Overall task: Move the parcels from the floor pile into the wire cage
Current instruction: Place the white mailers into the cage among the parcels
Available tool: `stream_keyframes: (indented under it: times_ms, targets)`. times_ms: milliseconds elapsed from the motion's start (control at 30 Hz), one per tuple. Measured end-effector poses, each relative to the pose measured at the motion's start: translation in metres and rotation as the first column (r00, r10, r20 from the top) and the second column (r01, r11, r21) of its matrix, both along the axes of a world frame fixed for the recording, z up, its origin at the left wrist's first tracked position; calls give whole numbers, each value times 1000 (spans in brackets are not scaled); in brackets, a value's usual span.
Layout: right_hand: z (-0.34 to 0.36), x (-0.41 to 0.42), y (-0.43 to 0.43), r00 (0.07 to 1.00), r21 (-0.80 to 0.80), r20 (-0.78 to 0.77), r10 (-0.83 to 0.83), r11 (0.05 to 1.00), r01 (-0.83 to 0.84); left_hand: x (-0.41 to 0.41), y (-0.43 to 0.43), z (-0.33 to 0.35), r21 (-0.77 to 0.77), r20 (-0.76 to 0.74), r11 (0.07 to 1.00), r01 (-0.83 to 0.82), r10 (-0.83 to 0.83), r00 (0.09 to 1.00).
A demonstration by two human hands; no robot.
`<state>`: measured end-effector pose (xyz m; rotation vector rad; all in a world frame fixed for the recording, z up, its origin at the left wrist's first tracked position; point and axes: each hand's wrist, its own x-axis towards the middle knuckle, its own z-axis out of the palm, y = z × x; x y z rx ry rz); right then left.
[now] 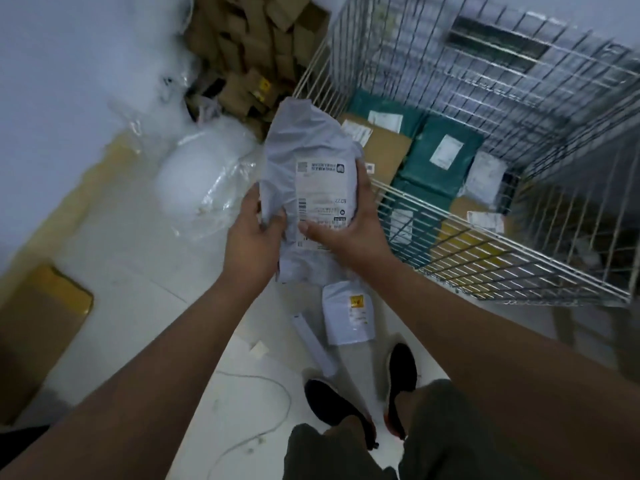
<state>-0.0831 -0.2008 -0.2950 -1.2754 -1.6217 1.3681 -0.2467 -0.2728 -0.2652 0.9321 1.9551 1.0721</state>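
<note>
While left hand (253, 237) and right hand (349, 232) both clamp the grey parcel (311, 157) just beside the cage (485, 252) rim, boxes (256, 64) pile behind. Second parcel (348, 313) lies on floor (138, 271) near shoes (401, 372).

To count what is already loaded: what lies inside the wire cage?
The wire cage holds green bags, brown cardboard parcels and a white bag. Anything under them is covered.
</note>
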Motion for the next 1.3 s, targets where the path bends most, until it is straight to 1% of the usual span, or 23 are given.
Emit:
stream_keyframes:
  times_ms: [67, 133, 167, 200, 267, 300, 367, 400, 467, 533, 600, 667, 700, 800, 867, 1067, 1167, 1233, 1300]
  targets:
    - [23, 11, 16, 997, 63, 36, -64, 996, 62, 6, 25, 28, 47, -141, 993, 108, -101, 985]
    - [41, 27, 35, 990, 105, 69, -122, 988, 114, 19, 53, 46, 47, -305, 966, 255, -229, 924]
    - [48, 38, 44, 985, 113, 83, -152, 983, 142, 29, 67, 51, 37, -352, 948, 317, -284, 892]
    - [54, 51, 55, 979, 112, 97, -178, 980, 167, 41, 81, 53, 33, -362, 932, 360, -324, 874]
    - [63, 82, 75, 966, 110, 141, -216, 973, 201, 68, 109, 52, 14, -390, 914, 406, -369, 844]
    - [64, 98, 86, 957, 116, 167, -235, 969, 218, 84, 124, 50, -5, -447, 908, 419, -377, 811]
    - [61, 134, 111, 930, 99, 234, -282, 959, 266, 121, 155, 40, -28, -579, 883, 469, -397, 712]
    - [57, 153, 122, 913, 70, 266, -308, 951, 300, 142, 171, 32, -41, -611, 862, 505, -421, 670]
    - [42, 190, 145, 880, 4, 320, -350, 930, 368, 185, 206, 11, -90, -578, 827, 555, -497, 647]
    - [21, 228, 168, 844, -56, 378, -380, 901, 431, 231, 242, -13, -161, -461, 787, 596, -594, 660]
    - [-5, 265, 191, 791, -98, 459, -405, 861, 498, 274, 273, -42, -196, -312, 705, 681, -704, 638]
    - [-34, 299, 215, 728, -123, 549, -410, 822, 556, 312, 303, -69, -241, -178, 601, 762, -799, 574]
    - [-51, 314, 226, 701, -135, 581, -413, 801, 584, 329, 318, -83, -260, -143, 569, 780, -822, 551]
    - [-103, 355, 265, 621, -136, 662, -420, 747, 651, 370, 360, -129, -288, -136, 535, 795, -844, 519]
    - [-140, 376, 294, 575, -130, 699, -426, 714, 688, 390, 385, -160, -326, -100, 492, 807, -867, 488]
    - [-251, 419, 372, 504, -161, 792, -346, 677, 718, 422, 435, -259, -402, -51, 359, 842, -927, 371]
    - [-292, 432, 393, 443, -114, 837, -320, 691, 714, 432, 456, -299, -453, -6, 295, 841, -945, 328]
    - [-316, 438, 402, 413, -96, 867, -280, 720, 688, 440, 469, -321, -478, 5, 277, 833, -948, 318]
    - [-337, 440, 409, 369, -69, 893, -259, 731, 679, 449, 481, -339, -493, 23, 274, 826, -945, 328]
